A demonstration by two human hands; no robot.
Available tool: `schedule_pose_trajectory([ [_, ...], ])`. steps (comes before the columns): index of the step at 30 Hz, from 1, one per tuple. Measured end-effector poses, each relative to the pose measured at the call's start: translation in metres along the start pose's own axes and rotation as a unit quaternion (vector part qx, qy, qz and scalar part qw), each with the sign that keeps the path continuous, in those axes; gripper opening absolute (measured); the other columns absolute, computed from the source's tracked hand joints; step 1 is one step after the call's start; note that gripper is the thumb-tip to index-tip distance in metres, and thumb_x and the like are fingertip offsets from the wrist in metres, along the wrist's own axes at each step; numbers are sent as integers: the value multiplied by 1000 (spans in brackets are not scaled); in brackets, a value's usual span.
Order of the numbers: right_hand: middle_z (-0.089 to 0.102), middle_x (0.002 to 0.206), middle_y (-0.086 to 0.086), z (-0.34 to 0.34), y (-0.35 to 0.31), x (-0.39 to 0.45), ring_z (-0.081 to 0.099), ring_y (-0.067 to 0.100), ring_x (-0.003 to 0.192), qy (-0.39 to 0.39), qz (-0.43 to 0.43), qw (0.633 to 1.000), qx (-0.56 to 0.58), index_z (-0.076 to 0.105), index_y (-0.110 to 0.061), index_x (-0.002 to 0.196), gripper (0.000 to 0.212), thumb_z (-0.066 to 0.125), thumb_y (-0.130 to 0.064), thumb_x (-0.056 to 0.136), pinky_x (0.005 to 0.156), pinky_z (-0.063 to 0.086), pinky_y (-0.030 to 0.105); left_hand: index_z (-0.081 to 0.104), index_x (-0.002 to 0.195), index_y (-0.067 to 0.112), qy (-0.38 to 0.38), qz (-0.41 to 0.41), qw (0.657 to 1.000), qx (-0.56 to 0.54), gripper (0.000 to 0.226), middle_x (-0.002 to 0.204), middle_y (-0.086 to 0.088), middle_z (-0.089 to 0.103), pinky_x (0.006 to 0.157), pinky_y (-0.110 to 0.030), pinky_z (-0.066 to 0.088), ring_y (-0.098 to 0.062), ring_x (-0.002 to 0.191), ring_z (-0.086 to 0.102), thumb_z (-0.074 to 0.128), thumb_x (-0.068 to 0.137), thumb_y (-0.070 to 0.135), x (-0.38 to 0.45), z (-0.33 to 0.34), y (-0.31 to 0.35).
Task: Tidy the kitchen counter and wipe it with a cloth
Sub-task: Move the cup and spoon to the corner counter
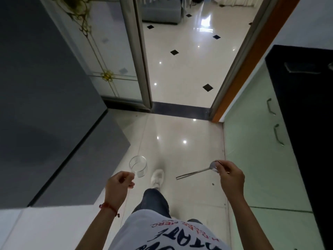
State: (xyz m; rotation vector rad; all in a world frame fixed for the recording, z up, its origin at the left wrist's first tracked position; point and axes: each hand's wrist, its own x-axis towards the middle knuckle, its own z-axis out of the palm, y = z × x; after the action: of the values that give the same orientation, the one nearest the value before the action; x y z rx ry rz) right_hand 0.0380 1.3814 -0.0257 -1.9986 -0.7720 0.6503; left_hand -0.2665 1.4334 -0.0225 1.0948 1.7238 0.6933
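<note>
A clear drinking glass (138, 166) is held in the left hand (120, 183), its lower edge pinched between curled fingers and thumb, the glass tilted with its open mouth turned toward the camera. Spoons (198, 171) (two handles can be made out, lying close together) are pinched at the bowl end by the right hand (230, 177), the handles pointing left and slightly down. Both items are carried in the air above a glossy white tiled floor (180, 69), well apart from each other. A red thread bracelet (109, 207) is worn on the left wrist. A white shoe (157, 177) is seen on the floor between the two hands. A dark table (306, 109) with pale green cabinet doors (255, 141) beneath is recorded at the right. A grey refrigerator (45, 105) stands at the left, and an open doorway lies ahead.
</note>
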Motion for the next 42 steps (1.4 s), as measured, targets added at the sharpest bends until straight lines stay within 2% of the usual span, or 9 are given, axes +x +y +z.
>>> schedule_pose_trajectory([
  [6,66,82,8,30,-20,85,60,22,78,76,45,996,12,70,-6,84,7,64,-5,82,63,41,0,62,66,13,-65,35,997,33,18,59,-5,64,53,-14,47,-8,51,59,60,84,11,115,34,72],
  [11,66,81,8,27,-42,128,61,18,79,160,97,981,45,68,-12,79,8,64,-6,81,63,40,-1,62,65,16,-182,103,975,75,20,53,3,63,56,-19,51,-9,54,61,60,83,8,204,84,154],
  [16,65,72,-10,1,-46,141,60,-11,66,247,151,953,93,61,-32,65,30,64,-7,81,62,44,-1,62,70,14,-300,192,925,129,15,66,-7,63,60,-22,51,-10,57,61,59,84,10,246,163,230],
  [20,71,80,-1,-30,-30,152,65,5,74,318,196,922,102,68,-23,73,14,66,-12,81,65,49,8,62,70,15,-367,223,892,138,15,65,-10,63,63,-30,53,-22,61,61,60,83,10,252,236,270],
  [29,69,68,-12,-122,0,205,62,-7,67,412,211,876,133,70,-19,75,13,62,-11,82,61,44,2,65,73,14,-451,268,839,143,11,68,-14,66,67,-35,55,-28,65,64,60,83,13,204,383,325],
  [32,71,82,-1,-157,6,233,67,7,77,429,208,871,119,71,-13,83,8,62,-13,84,68,51,12,65,74,14,-466,267,833,133,11,69,-12,66,66,-33,55,-19,62,64,60,84,12,186,423,343],
  [35,70,81,-4,-184,7,253,65,7,77,443,216,862,118,70,-18,80,11,61,-13,84,65,48,4,64,72,16,-481,264,825,139,14,67,-10,65,62,-27,53,-8,56,62,60,84,11,174,456,360],
  [38,71,86,3,-201,10,272,64,10,76,470,236,842,124,70,-15,85,10,61,-12,84,67,51,11,63,70,15,-500,256,816,141,15,66,-11,64,62,-28,52,-19,60,61,59,84,10,170,489,376],
  [42,69,80,-6,-217,12,298,64,-5,70,507,255,812,138,68,-21,76,17,60,-9,85,62,48,4,63,67,7,-542,247,787,161,17,55,-4,63,54,-17,48,-5,51,59,59,84,5,174,549,396],
])
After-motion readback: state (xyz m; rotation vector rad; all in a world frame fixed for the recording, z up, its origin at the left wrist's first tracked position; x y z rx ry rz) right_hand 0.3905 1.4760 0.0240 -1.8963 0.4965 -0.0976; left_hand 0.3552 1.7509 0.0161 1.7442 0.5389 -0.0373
